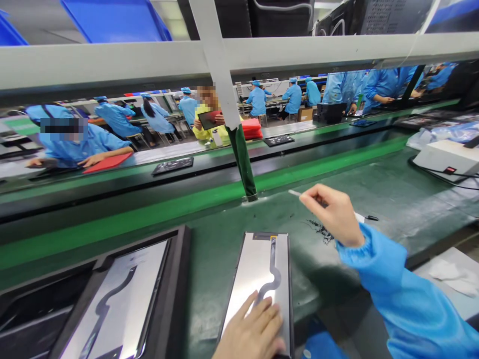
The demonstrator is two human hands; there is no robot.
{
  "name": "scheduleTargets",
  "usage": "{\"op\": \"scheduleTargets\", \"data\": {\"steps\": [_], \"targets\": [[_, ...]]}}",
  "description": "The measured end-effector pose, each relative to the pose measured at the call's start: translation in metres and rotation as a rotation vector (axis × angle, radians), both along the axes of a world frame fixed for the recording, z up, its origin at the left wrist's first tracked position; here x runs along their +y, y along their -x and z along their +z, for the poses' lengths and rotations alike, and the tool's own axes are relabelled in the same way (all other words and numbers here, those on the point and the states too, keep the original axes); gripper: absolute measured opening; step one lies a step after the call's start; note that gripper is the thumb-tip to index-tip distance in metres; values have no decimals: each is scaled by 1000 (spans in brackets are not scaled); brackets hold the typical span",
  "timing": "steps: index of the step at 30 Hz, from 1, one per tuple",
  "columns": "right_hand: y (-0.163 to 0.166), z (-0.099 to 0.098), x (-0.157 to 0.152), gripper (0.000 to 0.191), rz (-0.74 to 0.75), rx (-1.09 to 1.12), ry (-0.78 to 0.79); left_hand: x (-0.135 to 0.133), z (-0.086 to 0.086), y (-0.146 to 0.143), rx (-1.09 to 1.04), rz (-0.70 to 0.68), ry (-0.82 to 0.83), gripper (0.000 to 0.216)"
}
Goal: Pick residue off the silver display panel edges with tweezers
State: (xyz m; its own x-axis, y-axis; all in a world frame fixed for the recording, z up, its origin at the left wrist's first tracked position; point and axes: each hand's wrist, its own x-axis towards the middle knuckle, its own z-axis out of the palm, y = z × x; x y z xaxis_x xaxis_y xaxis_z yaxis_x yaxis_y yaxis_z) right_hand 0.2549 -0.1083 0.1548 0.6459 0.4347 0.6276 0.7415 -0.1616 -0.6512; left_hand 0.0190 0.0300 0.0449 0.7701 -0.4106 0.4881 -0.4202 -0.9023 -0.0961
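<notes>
My left hand [252,329] lies flat with its fingers spread on the silver back of a flat display panel [254,264]. A grey ribbon cable [274,276] curves along the panel's back, and my fingers cover its lower end. My right hand [333,212] is raised over the bench, its fingertips pinching a small, thin, pale strip [294,192] whose exact kind I cannot make out. Below and behind that hand lies a scatter of small black scraps [322,232].
At left, a dark foam tray [183,269] holds a similar panel [123,294]. A post [245,164] rises from the green bench. A pale box-shaped device [447,159] with a cable stands at right. Beyond, flat units lie along a dark conveyor [209,172], with co-workers seated past it.
</notes>
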Motion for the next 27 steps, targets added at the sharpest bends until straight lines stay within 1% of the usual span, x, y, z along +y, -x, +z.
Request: {"op": "scheduleTargets", "data": {"steps": [1,2,3,5,7,9,10,12,15,17,19,21,23,25,27], "targets": [[13,-4,-3,21,66,16,20,-2,9,-7,16,72,32,39],[25,-7,-5,21,115,34,36,-5,16,-16,5,109,25,39],[34,-11,-8,20,154,51,44,-7,22,-26,4,130,-10,35],[44,-20,-11,21,195,92,44,-10,26,-48,36,129,-74,30],[43,-30,-13,24,169,124,44,-11,26,-66,76,114,-74,26],[39,-42,-15,27,87,125,81,-8,24,-76,111,90,-43,28],[38,-49,-17,29,36,104,115,-6,24,-78,128,80,-19,28],[41,-66,-24,32,2,74,157,-1,25,-77,161,77,49,22],[59,-95,-36,36,44,16,225,4,27,-74,198,116,182,16],[74,-113,-43,37,84,-74,346,5,26,-76,218,148,262,15],[85,-126,-49,37,106,-135,403,3,22,-81,238,176,319,14],[90,-134,-51,36,133,-161,403,1,16,-87,254,210,355,13],[91,-138,-51,33,149,-152,371,-1,10,-91,265,253,367,14],[90,-140,-49,30,140,-125,324,-3,3,-88,270,297,355,16],[90,-143,-47,29,112,-101,280,-6,-3,-79,269,332,321,16]]}}
